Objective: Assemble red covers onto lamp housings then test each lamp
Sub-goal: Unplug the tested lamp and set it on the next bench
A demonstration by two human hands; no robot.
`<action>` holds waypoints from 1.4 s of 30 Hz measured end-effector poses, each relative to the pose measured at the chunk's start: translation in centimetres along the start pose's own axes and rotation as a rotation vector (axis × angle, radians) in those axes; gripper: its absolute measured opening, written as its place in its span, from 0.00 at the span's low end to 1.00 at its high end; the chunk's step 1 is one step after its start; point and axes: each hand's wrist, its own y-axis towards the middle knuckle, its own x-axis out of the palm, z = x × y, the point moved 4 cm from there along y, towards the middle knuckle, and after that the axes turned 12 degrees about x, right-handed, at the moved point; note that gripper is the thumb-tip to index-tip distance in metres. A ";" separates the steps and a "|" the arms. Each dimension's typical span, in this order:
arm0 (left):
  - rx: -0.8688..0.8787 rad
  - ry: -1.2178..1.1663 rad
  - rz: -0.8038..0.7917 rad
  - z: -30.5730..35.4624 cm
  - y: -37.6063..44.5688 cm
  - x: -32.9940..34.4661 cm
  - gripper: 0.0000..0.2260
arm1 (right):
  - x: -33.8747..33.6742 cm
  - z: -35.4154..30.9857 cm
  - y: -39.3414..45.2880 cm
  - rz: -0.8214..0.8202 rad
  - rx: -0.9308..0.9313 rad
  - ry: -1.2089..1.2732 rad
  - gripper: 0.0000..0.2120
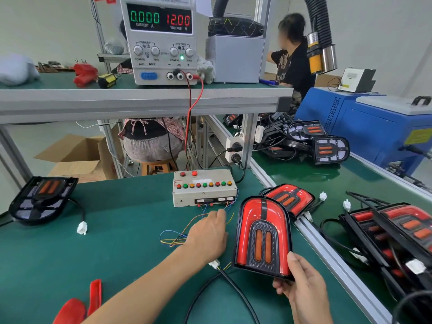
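There is only one view, from a camera worn on the person's head, so no second view shares the scene with it. It looks forward and down over the green work table (pixel 58 253) from the near edge, and both forearms enter the picture from the bottom. The left hand (pixel 208 235) and the right hand (pixel 301 288) are very near to the lens, low in the frame. The lens is wide-angle: the shelf edge and the aluminium rail (pixel 327 251) look bent. Further away, at the middle height, stands the button test box (pixel 204 188), and the power supply (pixel 161 38) on the upper shelf reaches the top edge.
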 end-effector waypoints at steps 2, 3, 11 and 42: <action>0.030 0.040 -0.050 0.3 0.1 0.3 0.11 | 0.1 -0.1 -0.1 -0.003 0.005 -0.001 0.11; 0.048 0.041 -0.071 0.5 0.1 0.4 0.10 | 0.1 -0.1 -0.1 -0.005 0.006 0.000 0.11; 0.259 -0.049 -0.222 1.5 -2.3 -0.4 0.11 | 0.3 -0.1 -0.2 -0.007 0.003 -0.045 0.11; 0.102 0.198 0.024 -3.6 7.4 -2.4 0.22 | 2.0 -0.7 -1.8 0.110 -0.016 -0.401 0.07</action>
